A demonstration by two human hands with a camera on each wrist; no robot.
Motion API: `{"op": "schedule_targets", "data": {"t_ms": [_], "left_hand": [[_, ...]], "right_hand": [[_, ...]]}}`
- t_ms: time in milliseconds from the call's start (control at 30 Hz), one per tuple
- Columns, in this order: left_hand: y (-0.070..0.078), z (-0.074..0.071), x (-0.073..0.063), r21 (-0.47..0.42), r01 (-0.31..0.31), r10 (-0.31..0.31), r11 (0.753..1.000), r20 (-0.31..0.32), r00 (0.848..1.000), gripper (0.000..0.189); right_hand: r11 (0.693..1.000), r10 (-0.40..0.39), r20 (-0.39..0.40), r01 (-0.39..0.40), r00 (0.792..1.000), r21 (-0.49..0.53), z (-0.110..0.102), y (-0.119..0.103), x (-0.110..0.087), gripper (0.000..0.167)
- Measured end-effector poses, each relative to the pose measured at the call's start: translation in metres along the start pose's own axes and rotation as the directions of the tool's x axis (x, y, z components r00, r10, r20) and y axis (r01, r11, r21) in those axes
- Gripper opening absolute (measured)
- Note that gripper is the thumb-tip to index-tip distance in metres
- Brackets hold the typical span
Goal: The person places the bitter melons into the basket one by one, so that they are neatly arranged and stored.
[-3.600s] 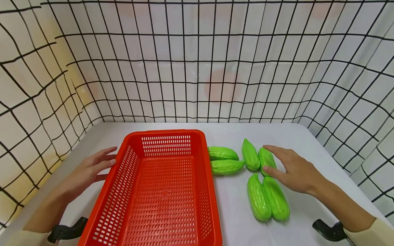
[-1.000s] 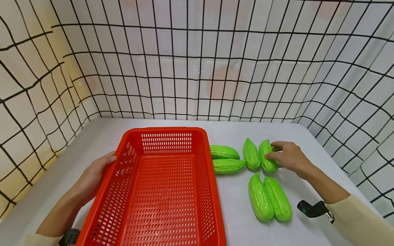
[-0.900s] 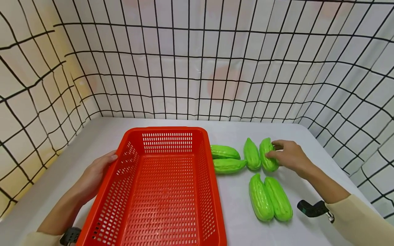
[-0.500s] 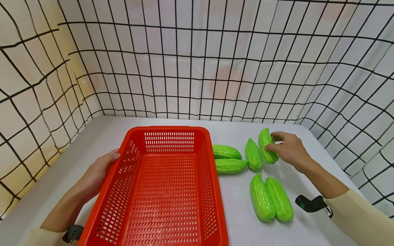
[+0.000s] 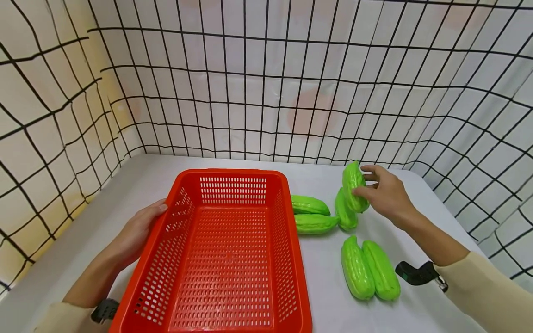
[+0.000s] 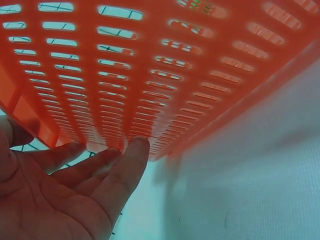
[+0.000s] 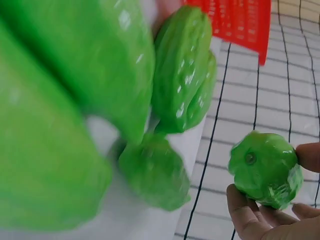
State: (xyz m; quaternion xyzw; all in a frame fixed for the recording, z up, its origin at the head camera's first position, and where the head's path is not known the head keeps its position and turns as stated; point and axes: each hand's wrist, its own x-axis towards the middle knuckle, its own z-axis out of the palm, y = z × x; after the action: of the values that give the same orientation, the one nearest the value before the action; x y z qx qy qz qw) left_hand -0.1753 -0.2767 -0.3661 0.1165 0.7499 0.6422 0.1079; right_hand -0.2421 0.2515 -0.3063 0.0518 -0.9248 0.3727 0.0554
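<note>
My right hand (image 5: 387,192) pinches a light green, ribbed bitter melon (image 5: 353,185) between thumb and fingers, raised above the table. In the right wrist view the held bitter melon (image 7: 265,167) shows end-on, with fingers under it and the thumb at its side. It partly overlaps another bitter melon (image 5: 343,210) lying on the table in the head view. My left hand (image 5: 135,233) holds the left rim of a red perforated plastic basket (image 5: 297,259). In the left wrist view its fingers (image 6: 127,172) lie along the basket's outer side wall.
Two bitter melons (image 5: 314,224) lie side by side against the basket's right side. Another pair (image 5: 358,270) lies nearer, in front of my right forearm. White table (image 5: 333,314) under everything; black-gridded white walls (image 5: 266,92) enclose its back and sides.
My right hand went from hovering over the bitter melons to gripping one, then lifted it up and slightly left. My left hand moved from beside the basket to holding its rim.
</note>
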Motion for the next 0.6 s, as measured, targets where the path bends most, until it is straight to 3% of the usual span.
{"op": "schedule_targets", "data": {"t_ms": [267, 600], "left_hand": [[-0.001, 0.0, 0.0, -0.019, -0.016, 0.016, 1.0, 0.007, 1.0, 0.057], [-0.003, 0.0, 0.001, -0.027, -0.032, 0.032, 0.999, 0.011, 0.999, 0.056]], "right_hand": [[0.971, -0.038, 0.04, 0.027, 0.998, 0.236, 0.011, -0.032, -0.003, 0.076], [0.955, -0.121, 0.113, 0.085, 0.986, 0.285, 0.032, -0.079, -0.004, 0.08]]}}
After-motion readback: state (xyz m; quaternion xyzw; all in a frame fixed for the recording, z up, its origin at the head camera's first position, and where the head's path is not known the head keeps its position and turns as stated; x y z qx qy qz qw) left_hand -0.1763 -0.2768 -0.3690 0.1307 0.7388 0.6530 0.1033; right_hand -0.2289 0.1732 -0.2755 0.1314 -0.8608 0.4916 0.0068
